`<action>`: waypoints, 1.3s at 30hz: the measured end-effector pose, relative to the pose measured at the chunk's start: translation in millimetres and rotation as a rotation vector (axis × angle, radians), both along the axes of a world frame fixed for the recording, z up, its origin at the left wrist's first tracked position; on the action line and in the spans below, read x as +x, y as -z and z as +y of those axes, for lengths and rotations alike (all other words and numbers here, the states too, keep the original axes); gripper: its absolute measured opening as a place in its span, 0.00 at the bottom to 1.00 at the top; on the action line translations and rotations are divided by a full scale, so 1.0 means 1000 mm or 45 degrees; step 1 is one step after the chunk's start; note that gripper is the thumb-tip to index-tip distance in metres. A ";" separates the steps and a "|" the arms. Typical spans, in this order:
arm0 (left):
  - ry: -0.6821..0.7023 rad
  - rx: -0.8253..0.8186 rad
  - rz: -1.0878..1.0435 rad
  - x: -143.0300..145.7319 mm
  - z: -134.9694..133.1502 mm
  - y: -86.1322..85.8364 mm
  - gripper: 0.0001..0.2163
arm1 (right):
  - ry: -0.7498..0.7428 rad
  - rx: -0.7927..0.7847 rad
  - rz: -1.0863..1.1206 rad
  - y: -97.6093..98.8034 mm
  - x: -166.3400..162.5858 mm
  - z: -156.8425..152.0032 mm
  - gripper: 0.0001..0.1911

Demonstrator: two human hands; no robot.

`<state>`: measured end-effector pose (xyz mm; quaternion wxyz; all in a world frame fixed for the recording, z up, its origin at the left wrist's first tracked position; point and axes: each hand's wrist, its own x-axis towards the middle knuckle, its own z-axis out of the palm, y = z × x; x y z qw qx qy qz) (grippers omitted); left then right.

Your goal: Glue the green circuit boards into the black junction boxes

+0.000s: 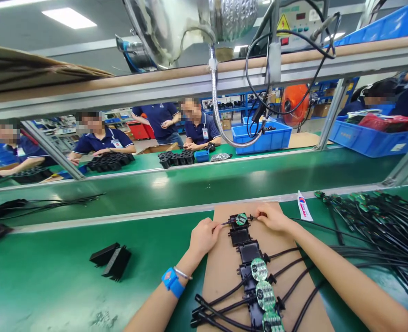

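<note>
A row of black plastic housings (pixel 249 258) lies on a brown cardboard sheet (pixel 221 272), several fitted with round green circuit boards (pixel 259 269) and black cables. My left hand (pixel 204 237) pinches the thin cable at the left of the far housing's green board (pixel 241 219). My right hand (pixel 273 216) is closed on the cable at that board's right side. A blue wristband (pixel 172 282) sits on my left wrist.
A heap of black cables with green boards (pixel 373 221) lies at right beside a white tube (pixel 304 206). Black finned parts (pixel 112 260) rest at left. A conveyor belt (pixel 190 184) runs across. Several people sit beyond it with blue bins (pixel 262 136).
</note>
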<state>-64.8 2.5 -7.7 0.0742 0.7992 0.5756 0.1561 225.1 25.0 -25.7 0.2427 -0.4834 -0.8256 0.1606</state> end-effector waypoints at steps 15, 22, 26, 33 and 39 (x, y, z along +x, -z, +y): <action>0.504 -0.528 -0.232 0.008 -0.097 -0.027 0.06 | -0.361 -0.210 -0.007 -0.048 -0.027 -0.107 0.07; 0.383 -0.511 -0.351 0.008 -0.095 -0.035 0.06 | -0.416 -0.254 0.061 -0.057 -0.034 -0.116 0.06; 0.310 -0.363 -0.299 0.007 -0.071 -0.043 0.08 | -0.350 -0.180 0.014 -0.045 -0.034 -0.098 0.04; 0.087 -0.117 -0.122 0.002 -0.030 -0.018 0.07 | -0.101 -0.075 0.081 -0.017 -0.025 -0.047 0.09; 0.181 -0.020 -0.016 0.003 -0.029 -0.002 0.07 | -0.079 0.092 0.040 0.001 -0.023 -0.042 0.13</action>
